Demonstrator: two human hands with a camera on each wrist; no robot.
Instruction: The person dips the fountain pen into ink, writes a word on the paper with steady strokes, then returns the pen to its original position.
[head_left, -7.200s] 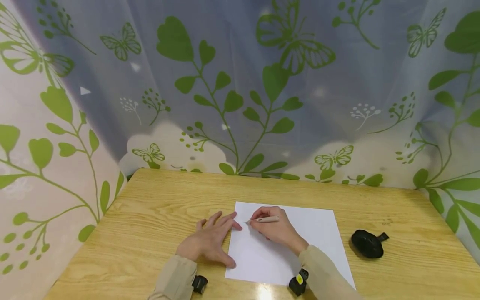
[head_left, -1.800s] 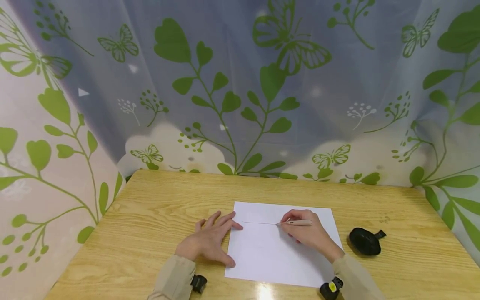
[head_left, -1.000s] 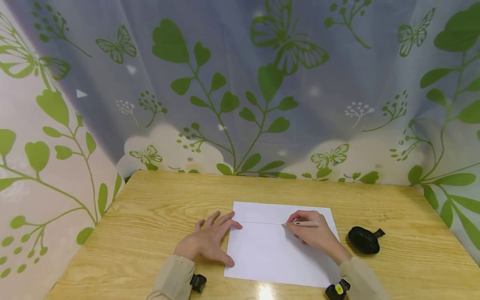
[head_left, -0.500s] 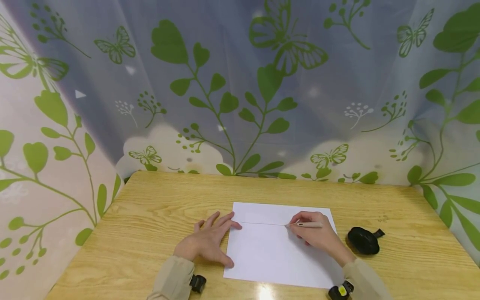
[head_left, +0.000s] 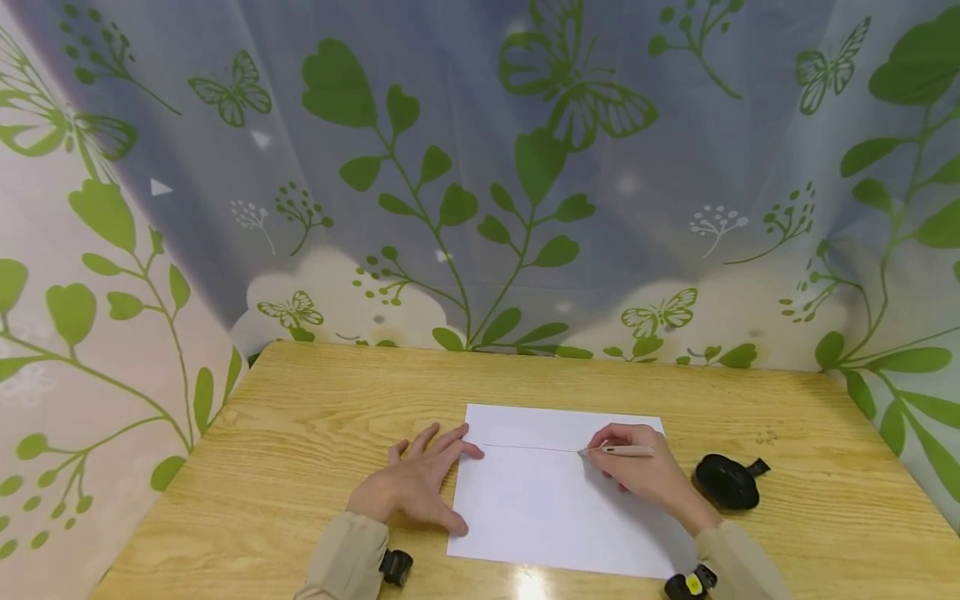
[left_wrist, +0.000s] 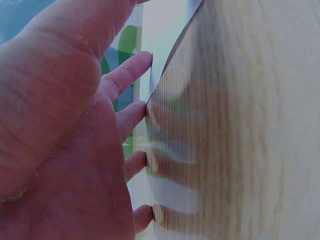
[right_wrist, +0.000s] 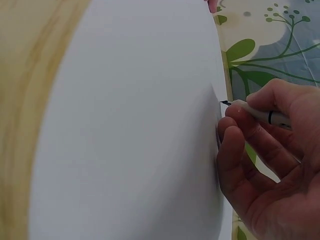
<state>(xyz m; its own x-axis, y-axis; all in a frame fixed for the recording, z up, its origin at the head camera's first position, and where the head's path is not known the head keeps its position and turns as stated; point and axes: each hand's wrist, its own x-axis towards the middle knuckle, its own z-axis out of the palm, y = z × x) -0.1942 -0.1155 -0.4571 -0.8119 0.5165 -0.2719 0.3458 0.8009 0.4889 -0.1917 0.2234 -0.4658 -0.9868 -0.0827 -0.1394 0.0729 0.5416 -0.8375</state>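
Pinching a seemingly plastic pen, the right hand overhangs paper.

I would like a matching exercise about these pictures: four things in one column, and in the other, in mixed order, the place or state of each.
1. left hand
2. pen
3. paper
4. black object

A. held in the right hand
B. on the table, right of the paper
C. spread at the paper's left edge
D. white, marked with a thin line

Pairs: 1-C, 2-A, 3-D, 4-B
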